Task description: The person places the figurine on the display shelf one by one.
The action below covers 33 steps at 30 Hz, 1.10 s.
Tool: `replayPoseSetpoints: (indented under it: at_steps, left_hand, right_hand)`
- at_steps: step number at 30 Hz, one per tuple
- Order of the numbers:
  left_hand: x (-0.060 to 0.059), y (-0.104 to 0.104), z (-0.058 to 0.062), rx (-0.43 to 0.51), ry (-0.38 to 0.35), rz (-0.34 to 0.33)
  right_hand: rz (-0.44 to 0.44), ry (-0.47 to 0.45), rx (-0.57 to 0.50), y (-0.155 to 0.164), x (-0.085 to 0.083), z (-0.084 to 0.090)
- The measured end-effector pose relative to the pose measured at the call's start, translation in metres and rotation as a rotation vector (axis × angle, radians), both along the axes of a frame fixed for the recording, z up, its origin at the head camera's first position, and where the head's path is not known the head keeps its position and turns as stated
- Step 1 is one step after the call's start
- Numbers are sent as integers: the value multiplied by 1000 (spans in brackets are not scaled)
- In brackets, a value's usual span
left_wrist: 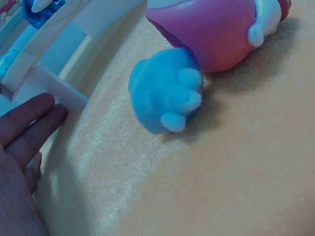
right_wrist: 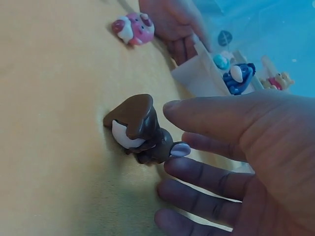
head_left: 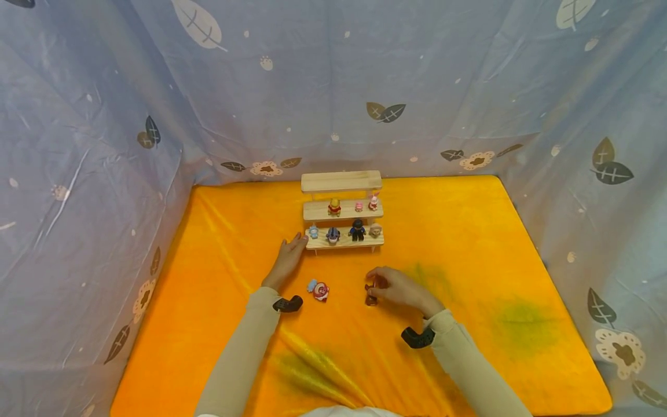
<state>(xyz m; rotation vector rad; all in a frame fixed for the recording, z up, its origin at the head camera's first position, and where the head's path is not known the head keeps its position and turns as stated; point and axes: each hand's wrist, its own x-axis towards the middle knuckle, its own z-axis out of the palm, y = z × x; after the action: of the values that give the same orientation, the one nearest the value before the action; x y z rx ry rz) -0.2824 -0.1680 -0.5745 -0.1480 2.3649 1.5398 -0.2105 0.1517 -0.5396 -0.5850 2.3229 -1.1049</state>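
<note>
My left hand touches the left end of the wooden three-tier display stand with nearly straight fingers. My right hand is around a small brown figurine that lies on the yellow cloth. In the right wrist view, thumb and fingers are spread beside the figurine, with a gap between thumb and figurine; whether a fingertip touches its pale end is unclear. Between the hands lies a pink-red figurine with a light blue piece at its end.
On the stand's middle tier are a yellow bear figurine in red and two pink ones. The bottom tier holds a light blue figurine, a blue-grey donkey, a black-haired figure and a beige one. Patterned curtains surround the yellow surface.
</note>
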Motion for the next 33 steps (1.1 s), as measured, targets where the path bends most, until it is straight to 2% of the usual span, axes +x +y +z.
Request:
replayPoseSetpoints:
  at_steps: [7,15,19,25,28,33]
  left_hand:
    - [0,1,0,-1,6,4]
    - [0,1,-1,-4,-1,8]
    - [0,1,-1,-8,4,5]
    - [-1,2,-1,-10,-2,14]
    - [-1,2,-1,-14,-4,24]
    - [-1,3,-2,-9,-6,22]
  right_hand:
    - [-3,-40,-20,-3,2,-3]
    - [59,86,49,-6,6,-6]
    - [32,76,56,-6,9,-7]
    - [11,77,6,-7,10,-9]
    - [-38,35,-15,-6,12,-10]
    - [-183,-25,22,-4,17,-13]
